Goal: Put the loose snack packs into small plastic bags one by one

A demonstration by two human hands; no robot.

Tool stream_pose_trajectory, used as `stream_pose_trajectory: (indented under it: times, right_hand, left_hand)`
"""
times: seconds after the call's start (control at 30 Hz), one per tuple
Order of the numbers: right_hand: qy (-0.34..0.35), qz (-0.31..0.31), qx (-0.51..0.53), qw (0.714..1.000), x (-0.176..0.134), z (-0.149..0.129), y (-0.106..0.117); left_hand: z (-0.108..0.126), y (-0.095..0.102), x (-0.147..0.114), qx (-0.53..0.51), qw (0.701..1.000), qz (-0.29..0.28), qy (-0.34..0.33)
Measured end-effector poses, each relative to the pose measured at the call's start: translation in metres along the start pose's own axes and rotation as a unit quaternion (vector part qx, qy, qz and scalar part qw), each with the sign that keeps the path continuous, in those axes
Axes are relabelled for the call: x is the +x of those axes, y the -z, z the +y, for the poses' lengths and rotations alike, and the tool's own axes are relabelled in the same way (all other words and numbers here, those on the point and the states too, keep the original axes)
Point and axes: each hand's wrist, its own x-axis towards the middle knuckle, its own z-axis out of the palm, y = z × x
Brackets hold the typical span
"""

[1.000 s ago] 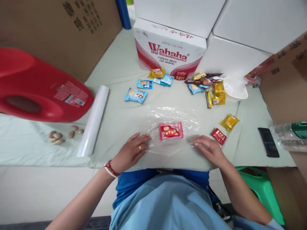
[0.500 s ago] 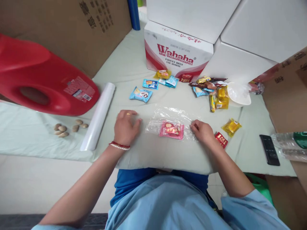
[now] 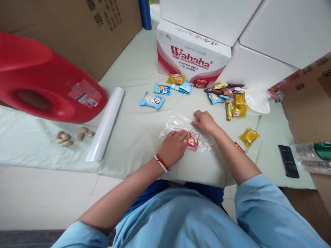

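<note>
A pink-and-red snack packet [image 3: 193, 141] lies on a sheet of clear plastic wrap [image 3: 176, 120] in front of me. My left hand [image 3: 173, 147] rests flat over the packet's left part, fingers stretched out together, covering much of it. At the wrap's far right edge is my right hand [image 3: 204, 122], its thumb and forefinger apart; whether it touches the film I cannot tell. Beneath my right forearm, a red packet [image 3: 240, 147] is mostly hidden. Beyond the wrap lie a blue snack packet [image 3: 152, 100] and another blue packet [image 3: 162, 89].
On the left are a plastic wrap roll [image 3: 106, 124], several brown stone-like pieces [image 3: 64, 138] and a red jug [image 3: 57, 86]. A Wahaha box [image 3: 193, 51] stands behind. Snacks and a white bowl [image 3: 257, 101] sit right, near a yellow packet [image 3: 248, 137], black phone-like object [image 3: 288, 161] and bottles [image 3: 310, 151].
My left hand has moved right from the bare tabletop onto the pink packet. My right hand has shifted left and away from me, from the wrap's right side to its far edge.
</note>
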Motion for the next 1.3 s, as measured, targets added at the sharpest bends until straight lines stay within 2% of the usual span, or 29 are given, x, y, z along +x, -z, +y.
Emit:
stream_pose_trajectory:
  times: [0.07, 0.1, 0.2, 0.33, 0.43, 0.5, 0.63, 0.67, 0.73, 0.8, 0.83, 0.87, 0.93, 1.0, 1.07, 1.17, 1.3]
  right_hand:
    - [0.002, -0.056, 0.064, 0.996, 0.006, -0.001, 0.005]
    - [0.013, -0.065, 0.092, 0.994, 0.006, 0.000, 0.009]
    - [0.067, -0.006, 0.126, 0.990, -0.004, 0.001, 0.022]
    - [0.151, 0.057, 0.078, 0.984, -0.038, -0.011, 0.029]
    - [0.187, 0.060, 0.027, 0.980, -0.068, -0.022, 0.018]
    - [0.219, 0.035, 0.022, 0.975, -0.085, -0.025, 0.002]
    - [0.234, 0.008, 0.014, 0.972, -0.104, -0.023, -0.034]
    - [0.225, 0.008, 0.006, 0.974, -0.106, -0.023, -0.040]
    - [0.208, 0.002, -0.013, 0.978, -0.110, -0.024, -0.050]
    - [0.194, 0.001, -0.035, 0.980, -0.112, -0.028, -0.054]
    - [0.189, 0.003, -0.044, 0.981, -0.114, -0.031, -0.054]
    - [0.185, 0.006, -0.051, 0.981, -0.115, -0.033, -0.055]
    - [0.191, 0.014, -0.048, 0.980, -0.117, -0.035, -0.056]
    - [0.211, 0.029, -0.035, 0.976, -0.119, -0.034, -0.057]
    - [0.216, 0.046, -0.028, 0.975, -0.121, -0.032, -0.059]
    - [0.156, 0.050, -0.046, 0.985, -0.121, -0.034, -0.058]
    - [0.090, 0.009, -0.047, 0.995, -0.114, -0.037, -0.055]
  left_hand:
    - [-0.001, -0.001, 0.001, 0.000, 1.000, 0.001, -0.009]
    - [-0.001, 0.000, 0.001, 0.000, 1.000, 0.002, -0.009]
    - [-0.003, -0.001, 0.000, -0.002, 1.000, -0.001, -0.007]
    - [-0.001, -0.002, 0.000, 0.001, 1.000, 0.002, -0.010]
    - [0.002, -0.001, 0.000, 0.026, 0.999, 0.026, 0.032]
    - [0.002, -0.002, -0.001, 0.034, 0.998, 0.023, 0.057]
    - [-0.010, -0.007, -0.011, -0.033, 0.999, 0.012, 0.029]
    - [-0.012, -0.007, -0.017, -0.056, 0.998, 0.031, 0.029]
    - [-0.014, -0.005, -0.029, -0.082, 0.989, 0.106, 0.056]
    - [-0.009, 0.002, -0.040, -0.074, 0.979, 0.176, 0.075]
    - [-0.006, 0.005, -0.044, -0.060, 0.978, 0.187, 0.063]
    - [-0.002, 0.009, -0.045, -0.044, 0.982, 0.176, 0.043]
    - [0.005, 0.013, -0.043, -0.007, 0.995, 0.098, 0.015]
    - [0.006, 0.014, -0.038, 0.036, 0.999, -0.001, 0.038]
    - [0.002, 0.013, -0.031, 0.073, 0.992, -0.070, 0.077]
    - [-0.007, 0.009, -0.025, 0.109, 0.984, -0.103, 0.093]
    - [-0.010, 0.006, -0.019, 0.116, 0.984, -0.085, 0.103]
